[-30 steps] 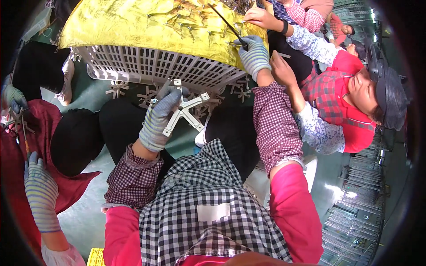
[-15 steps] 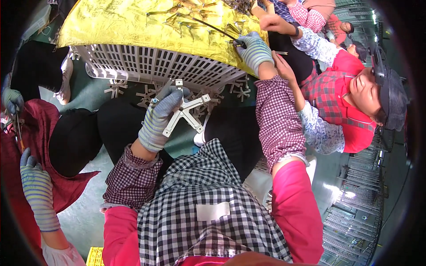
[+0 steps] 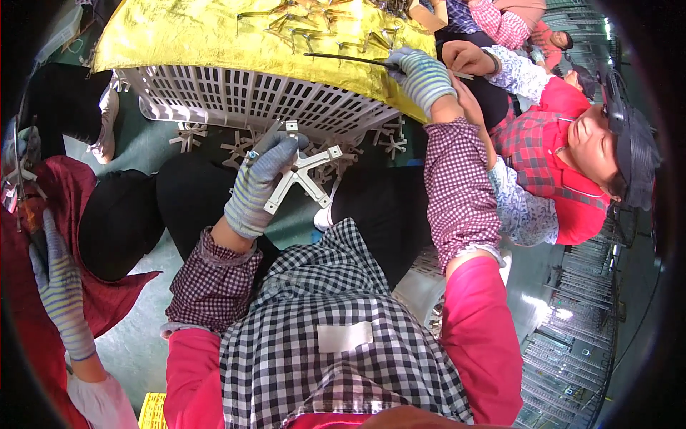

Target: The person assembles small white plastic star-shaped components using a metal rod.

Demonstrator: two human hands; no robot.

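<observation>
The left hand [image 3: 259, 187], in a striped knit glove, is clamped on a pale cross-shaped part [image 3: 300, 171] with flat arms and small square ends, held low in front of the lap at about the centre of the view, just below the rim of a white plastic crate [image 3: 243, 96] whose wall is a grid of slots. The right hand [image 3: 423, 74], gloved the same way, is raised toward 1 o'clock and closed around a thin dark rod-like tool [image 3: 350, 58], whose tip reaches left over the yellow sheet [image 3: 193, 36] that covers the crate and serves as the bench. That sheet looks crinkled and shiny, and on it at 12 o'clock lie several thin bent metal pieces [image 3: 314, 32], too small to tell apart. The two hands are well apart. By my reading, the step in hand is picking or hooking one of the small metal pieces with the tool while the cross waits in the other hand; the next move would call for bringing tool and cross together with a steady, fine aim, since the arms are narrow and the piece is slight. More pale crosses [image 3: 246, 146] lie scattered on the green floor [image 3: 157, 146] under the crate's edge. At 3 o'clock a co-worker in a red top [image 3: 564, 179] leans in, and at 8 o'clock another person's gloved hand [image 3: 61, 286] hangs beside a dark red garment.
</observation>
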